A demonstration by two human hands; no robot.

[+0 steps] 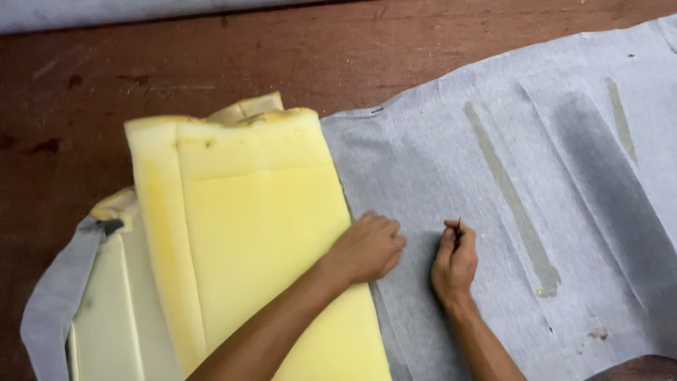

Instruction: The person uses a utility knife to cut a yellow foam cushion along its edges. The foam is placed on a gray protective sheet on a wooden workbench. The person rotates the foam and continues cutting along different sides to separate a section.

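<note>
nearest the camera, two bare forearms come up from the bottom edge. the left hand (368, 247) lies knuckles up with its fingers curled together, pressing on the right edge of a thick yellow foam block (254, 233) just where the foam meets the grey fabric (437, 162); it grips nothing that can be made out. just beside it, a small gap away, the right hand (455, 262) rests on the fabric with its fingers pinched shut on a thin dark pen (458, 227), whose tip stands up above the thumb and forefinger. the pen is too small to tell more about it. the foam block lies lengthwise from the bottom edge toward the far side, its left part a paler strip. to the left of it, lower down, sits a whitish cushion piece (106, 310) with a loop of grey fabric strip (56, 296) wrapped round its outer edge. the grey fabric spreads flat to the right of the foam and reaches the right edge of the view; it carries two long pale olive stripes (515, 204) running at a slant and a broad darker band (606, 183) beside them. farther off, the bare reddish-brown desk (211, 56) shows scuffs and dark marks, and along the far edge runs a pale grey strip (106, 14) of some material, too cut off to identify.
</note>
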